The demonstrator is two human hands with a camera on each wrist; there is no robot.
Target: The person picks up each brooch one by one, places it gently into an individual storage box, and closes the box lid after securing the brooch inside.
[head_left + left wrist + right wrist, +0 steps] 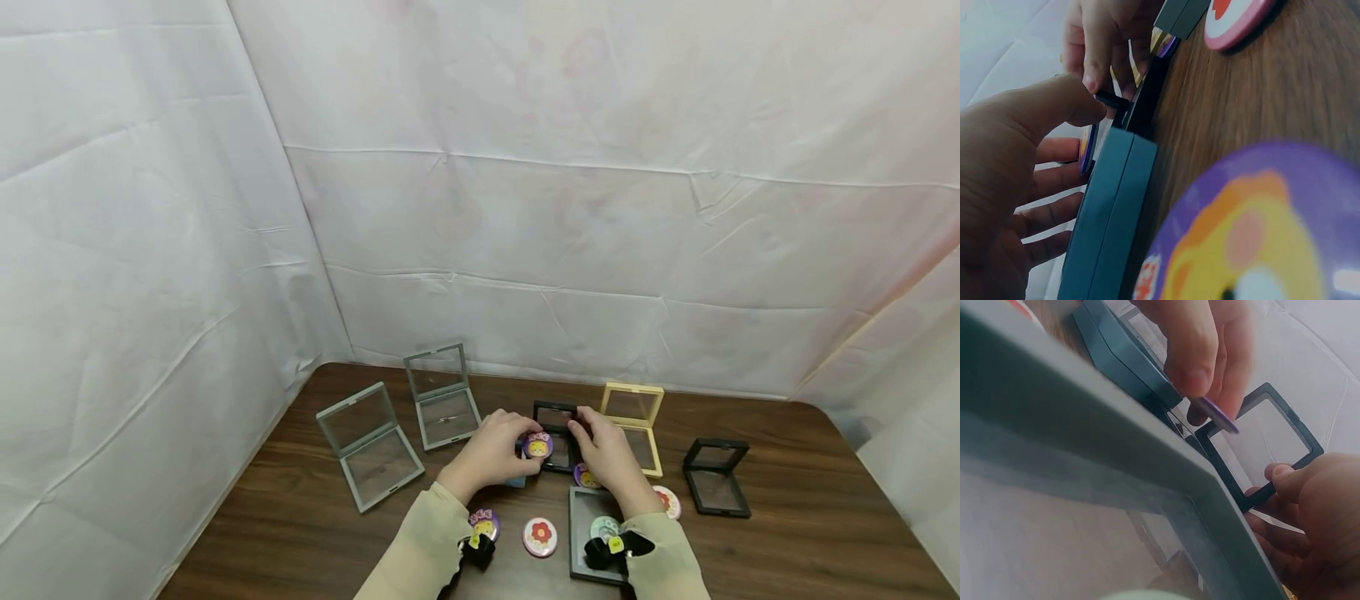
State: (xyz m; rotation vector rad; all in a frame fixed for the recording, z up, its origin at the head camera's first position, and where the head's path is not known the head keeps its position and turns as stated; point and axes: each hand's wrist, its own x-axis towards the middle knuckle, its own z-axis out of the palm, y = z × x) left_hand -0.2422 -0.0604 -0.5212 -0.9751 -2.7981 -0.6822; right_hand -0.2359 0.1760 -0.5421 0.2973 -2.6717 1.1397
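A round purple badge with a yellow character (537, 445) is pinched between the thumb and fingers of my left hand (491, 454). It is held just above an open small black display frame (556, 407); in the right wrist view the badge (1221, 419) appears nearly edge-on. My right hand (611, 454) grips the raised lid's side, with the thumb on the rim (1313, 458) in the right wrist view. Beneath my left hand lies a closed blue-green case (1110, 212), partly hidden in the head view. Another purple badge (586, 476) lies beside my right hand, partly covered.
Two open grey frames (382, 467) (450, 417) stand at left, an open yellow frame (633, 388) and another open black frame (717, 492) at right. Nearer lie a red-flower badge (540, 537), a purple badge (486, 525), a grey case (581, 508) with a green badge (604, 527), and a flower badge (667, 502).
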